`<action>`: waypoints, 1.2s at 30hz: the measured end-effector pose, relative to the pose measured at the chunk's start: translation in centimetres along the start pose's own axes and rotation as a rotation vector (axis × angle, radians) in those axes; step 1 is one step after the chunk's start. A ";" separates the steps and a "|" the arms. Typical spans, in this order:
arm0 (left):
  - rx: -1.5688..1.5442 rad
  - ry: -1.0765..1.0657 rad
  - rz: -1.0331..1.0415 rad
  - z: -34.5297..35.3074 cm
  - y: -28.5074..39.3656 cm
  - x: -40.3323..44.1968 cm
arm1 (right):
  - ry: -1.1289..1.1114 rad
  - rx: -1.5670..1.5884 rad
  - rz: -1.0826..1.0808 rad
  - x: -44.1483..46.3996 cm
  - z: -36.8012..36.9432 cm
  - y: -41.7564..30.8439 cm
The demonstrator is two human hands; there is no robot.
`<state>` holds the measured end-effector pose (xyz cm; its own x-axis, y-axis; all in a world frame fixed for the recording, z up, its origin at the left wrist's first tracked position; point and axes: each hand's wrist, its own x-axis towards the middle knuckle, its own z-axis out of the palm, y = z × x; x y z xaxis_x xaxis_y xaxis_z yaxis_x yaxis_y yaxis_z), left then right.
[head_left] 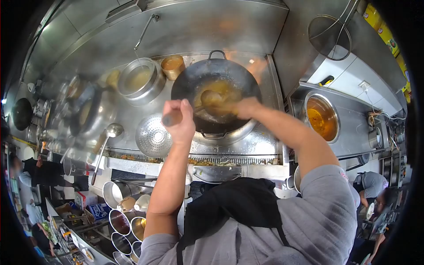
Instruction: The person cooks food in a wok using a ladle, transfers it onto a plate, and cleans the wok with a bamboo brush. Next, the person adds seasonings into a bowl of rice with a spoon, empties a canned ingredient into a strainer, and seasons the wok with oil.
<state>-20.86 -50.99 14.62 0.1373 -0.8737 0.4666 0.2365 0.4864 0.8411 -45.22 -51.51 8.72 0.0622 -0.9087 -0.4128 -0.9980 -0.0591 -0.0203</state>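
Note:
My left hand (180, 121) is wrapped round the handle of a ladle (212, 99), whose bowl is over the food in a large dark wok (185, 81). On the wok's right side, my right hand (248, 108) is closed and blurred by motion. Something light brown and smeared extends from it toward the ladle bowl; I cannot make out what it is. Yellowish food (227, 90) lies in the wok under some steam. A perforated strainer (154, 136) rests on the steel counter, left of my left forearm.
Left of the wok stand a steel pot (152, 86) and a tin (172, 66). Another ladle (106, 143) lies further left. At the right are a bowl of orange liquid (338, 123) and a hanging wire skimmer (329, 37). A co-worker (371, 183) is at the far right.

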 end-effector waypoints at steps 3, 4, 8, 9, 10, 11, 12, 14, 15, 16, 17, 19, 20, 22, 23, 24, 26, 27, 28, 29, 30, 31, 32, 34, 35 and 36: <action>-0.033 -0.125 0.089 -1.9 -0.4 -2.4 | -0.064 -0.159 0.132 2.8 -2.4 3.5; 0.252 -0.146 0.278 -2.2 0.8 -3.0 | -0.104 -0.205 0.131 0.7 -4.8 1.8; 0.151 -0.131 0.337 -2.6 1.1 -5.2 | 0.059 -0.036 -0.091 -1.9 -2.7 -0.8; 0.111 -0.163 0.317 -3.1 1.5 -5.2 | -0.002 -0.073 -0.030 -1.6 -2.6 -0.6; 0.072 -0.203 0.294 -3.6 1.7 -5.3 | -0.064 -0.101 0.034 -1.3 -2.2 -0.3; 0.067 -0.206 0.296 -4.0 1.6 -5.3 | -0.121 -0.136 0.099 -0.8 -2.2 0.3; 0.044 -0.223 0.298 -4.1 1.2 -5.1 | -0.041 -0.144 0.131 -0.2 -2.9 0.6; -0.003 -0.219 0.262 -4.0 0.5 -5.3 | 0.007 -0.195 0.102 0.0 -2.1 -0.4; -0.011 -0.221 0.265 -3.8 0.6 -5.4 | 0.046 -0.239 0.070 -1.1 -2.1 -1.9; 0.058 -0.214 0.275 -3.5 0.7 -5.4 | 0.047 -0.187 -0.074 -2.9 -2.4 -3.3; 0.133 -0.205 0.282 -3.5 0.9 -5.4 | 0.049 -0.189 -0.075 -2.6 -2.3 -2.8; 0.135 -0.247 0.267 -4.4 1.6 -5.1 | -0.109 -0.336 0.004 -1.7 -0.7 -1.1; 0.136 -0.268 0.260 -4.8 1.9 -5.0 | -0.067 -0.279 0.108 0.1 -0.4 0.8; 0.112 -0.294 0.251 -5.2 1.7 -4.6 | -0.030 -0.259 0.148 0.1 -2.4 0.9; 0.045 -0.263 0.219 -5.1 1.4 -4.7 | 0.073 -0.237 0.078 -0.5 -2.6 0.4; -0.021 -0.233 0.184 -4.9 1.2 -4.9 | 0.060 -0.206 0.028 -2.2 -3.0 -1.5; 0.046 -0.241 0.253 -4.1 1.7 -4.7 | 0.048 -0.176 -0.026 -3.3 -3.3 -2.6; 0.118 -0.252 0.322 -4.0 2.0 -4.6 | 0.001 -0.216 -0.009 -2.8 -3.0 -2.0; 0.131 -0.251 0.319 -4.1 2.3 -4.5 | -0.045 -0.250 0.006 -2.0 -2.3 -1.3; 0.159 -0.333 0.337 -4.1 2.6 -4.0 | -0.083 -0.289 0.023 -0.8 -2.0 -0.3; 0.186 -0.405 0.364 -3.8 2.7 -3.1 | -0.118 -0.295 0.128 0.6 -3.4 0.3; 0.195 -0.390 0.376 -3.4 2.7 -2.2 | -0.106 -0.307 0.115 1.2 -3.9 0.5; 0.256 -0.296 0.286 -2.8 2.5 -1.6 | -0.016 -0.236 0.119 1.5 -3.9 0.9; 0.160 -0.145 0.040 -1.2 1.4 0.7 | 0.076 -0.151 0.080 -1.5 -6.1 -1.4; 0.008 -0.081 -0.110 -0.3 0.7 2.8 | 0.104 -0.098 0.051 -1.0 -4.6 -2.4; 0.057 -0.058 -0.030 0.9 0.0 4.8 | 0.102 -0.119 -0.019 -0.9 -2.2 -3.8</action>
<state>-21.08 -55.18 17.10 0.0742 -0.8873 0.4551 0.1847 0.4607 0.8681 -41.50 -51.42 11.17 0.0871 -0.9438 -0.3190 -0.9893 -0.1195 0.0836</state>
